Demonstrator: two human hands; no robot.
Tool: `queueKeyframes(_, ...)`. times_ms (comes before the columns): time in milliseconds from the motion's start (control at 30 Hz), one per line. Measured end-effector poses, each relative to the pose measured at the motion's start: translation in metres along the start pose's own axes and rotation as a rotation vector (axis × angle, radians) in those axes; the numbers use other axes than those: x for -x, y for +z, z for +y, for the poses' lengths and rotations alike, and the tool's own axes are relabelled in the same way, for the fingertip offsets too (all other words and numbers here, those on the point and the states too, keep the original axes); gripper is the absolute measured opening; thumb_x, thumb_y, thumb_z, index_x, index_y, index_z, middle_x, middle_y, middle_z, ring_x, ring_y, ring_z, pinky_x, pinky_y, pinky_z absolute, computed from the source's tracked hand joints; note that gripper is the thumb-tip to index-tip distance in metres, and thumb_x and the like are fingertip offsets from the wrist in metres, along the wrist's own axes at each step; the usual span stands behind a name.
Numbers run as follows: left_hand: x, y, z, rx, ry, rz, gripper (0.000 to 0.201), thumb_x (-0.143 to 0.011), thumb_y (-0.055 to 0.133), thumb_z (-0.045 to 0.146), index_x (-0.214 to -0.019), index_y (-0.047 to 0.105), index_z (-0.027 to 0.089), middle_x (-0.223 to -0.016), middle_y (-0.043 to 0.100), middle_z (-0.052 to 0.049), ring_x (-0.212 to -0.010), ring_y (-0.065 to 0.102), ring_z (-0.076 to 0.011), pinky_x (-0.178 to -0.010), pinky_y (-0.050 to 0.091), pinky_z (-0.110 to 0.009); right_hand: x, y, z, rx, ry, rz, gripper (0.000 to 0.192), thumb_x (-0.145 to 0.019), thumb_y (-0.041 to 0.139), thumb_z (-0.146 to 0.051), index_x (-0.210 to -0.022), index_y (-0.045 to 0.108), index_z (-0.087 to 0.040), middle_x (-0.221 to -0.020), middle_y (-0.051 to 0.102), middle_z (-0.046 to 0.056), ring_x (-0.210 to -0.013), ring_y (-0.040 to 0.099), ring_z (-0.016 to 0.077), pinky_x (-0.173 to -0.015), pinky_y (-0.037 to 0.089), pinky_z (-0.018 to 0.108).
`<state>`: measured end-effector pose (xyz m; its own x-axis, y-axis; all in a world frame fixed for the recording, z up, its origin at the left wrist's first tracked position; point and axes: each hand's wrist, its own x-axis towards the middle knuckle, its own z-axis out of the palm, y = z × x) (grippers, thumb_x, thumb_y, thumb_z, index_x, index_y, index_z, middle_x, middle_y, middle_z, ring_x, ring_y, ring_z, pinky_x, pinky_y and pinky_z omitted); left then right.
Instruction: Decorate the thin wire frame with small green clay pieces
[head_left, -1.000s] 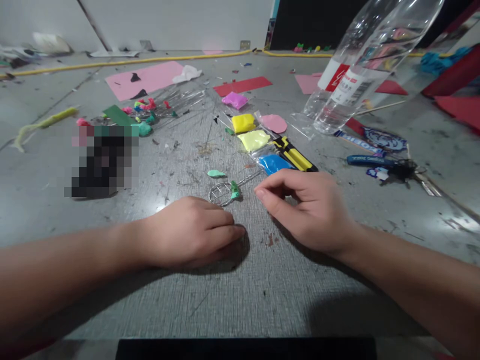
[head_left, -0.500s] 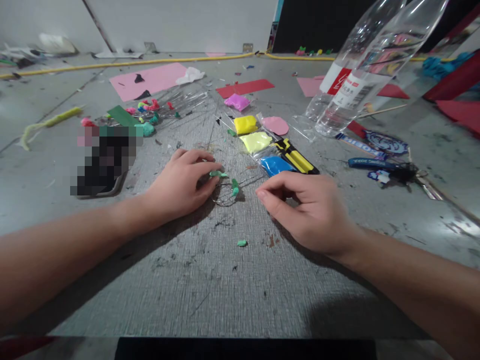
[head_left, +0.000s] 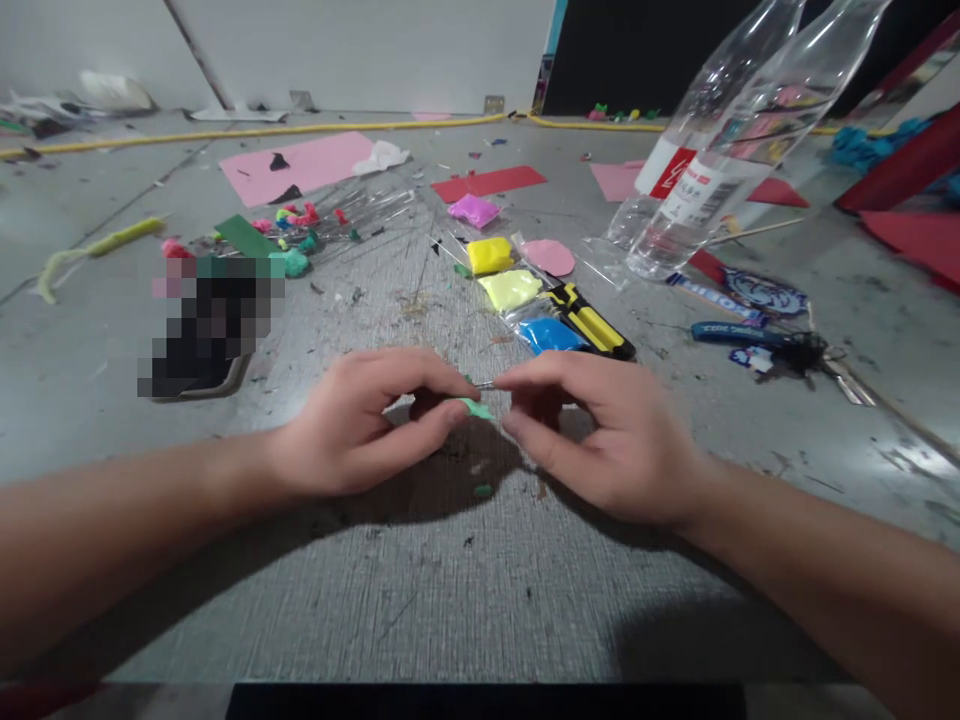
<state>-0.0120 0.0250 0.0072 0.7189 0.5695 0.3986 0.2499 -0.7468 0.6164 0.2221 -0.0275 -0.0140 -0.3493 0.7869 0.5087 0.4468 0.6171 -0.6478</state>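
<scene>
Head view: left hand pinched on green clay piece, just above grey mat. Right hand fingers closed on thin wire between both hands. Clay judged soft, light, easily dented; best held by edges, gently. Wire judged stiff but bendable, slippery; gripped near tip. Small green crumb lies below. Clay packets lie beyond.

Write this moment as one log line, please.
left hand: pinches green clay piece | right hand: pinches thin wire | green crumb: on mat
</scene>
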Motion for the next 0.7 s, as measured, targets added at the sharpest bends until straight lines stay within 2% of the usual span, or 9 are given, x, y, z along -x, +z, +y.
queueKeyframes(133,0.004,0.008,0.011,0.231,-0.216,-0.026,0.011,-0.095,0.066,0.024,-0.091,0.074,0.016,-0.076,0.076,-0.003,-0.065,0.066,-0.0123,-0.059,0.053,-0.022,0.003,-0.002,-0.003,0.035,-0.114,-0.07,0.007,-0.098,0.065,-0.023,-0.103,0.069,-0.021,-0.082,0.072,0.001,-0.07,0.065,0.0145,-0.066,0.052,0.028)
queueKeyframes(233,0.007,0.013,0.016,0.327,-0.296,-0.036,0.014,-0.096,0.066,0.027,-0.091,0.074,0.016,-0.076,0.076,-0.003,-0.066,0.067,-0.0129,-0.059,0.055,-0.022,0.003,-0.003,-0.004,0.054,-0.138,-0.071,0.008,-0.101,0.061,-0.022,-0.099,0.069,-0.022,-0.086,0.072,0.003,-0.075,0.066,0.0165,-0.069,0.052,0.03)
queueKeyframes(367,0.01,0.018,0.02,0.291,-0.315,-0.039,0.018,-0.097,0.064,0.03,-0.093,0.073,0.015,-0.073,0.074,-0.002,-0.061,0.065,-0.0122,-0.054,0.052,-0.021,0.002,-0.004,-0.003,0.046,-0.187,-0.117,0.013,-0.103,0.057,-0.02,-0.098,0.068,-0.021,-0.089,0.073,0.005,-0.08,0.067,0.0178,-0.07,0.051,0.031)
queueKeyframes(500,0.01,0.019,0.02,0.196,-0.272,-0.095,0.017,-0.097,0.063,0.028,-0.094,0.075,0.016,-0.073,0.075,-0.002,-0.064,0.067,-0.0129,-0.056,0.052,-0.021,0.003,-0.005,-0.004,0.061,-0.228,-0.193,0.017,-0.103,0.053,-0.017,-0.094,0.067,-0.019,-0.086,0.071,0.005,-0.077,0.064,0.0171,-0.069,0.05,0.03)
queueKeyframes(600,0.01,0.018,0.017,0.188,-0.245,-0.116,0.015,-0.096,0.063,0.025,-0.092,0.075,0.017,-0.075,0.076,-0.001,-0.067,0.068,-0.0126,-0.06,0.053,-0.02,0.003,-0.005,-0.005,0.072,-0.223,-0.22,0.019,-0.102,0.051,-0.016,-0.091,0.066,-0.019,-0.083,0.069,0.004,-0.074,0.06,0.0166,-0.067,0.048,0.03)
queueKeyframes(700,0.008,0.018,0.015,0.242,-0.245,-0.089,0.012,-0.095,0.065,0.023,-0.092,0.075,0.017,-0.077,0.077,0.0,-0.068,0.068,-0.0117,-0.062,0.054,-0.02,0.003,-0.005,-0.006,0.047,-0.183,-0.205,0.016,-0.101,0.052,-0.015,-0.092,0.064,-0.019,-0.082,0.067,0.003,-0.071,0.058,0.0155,-0.065,0.045,0.029)
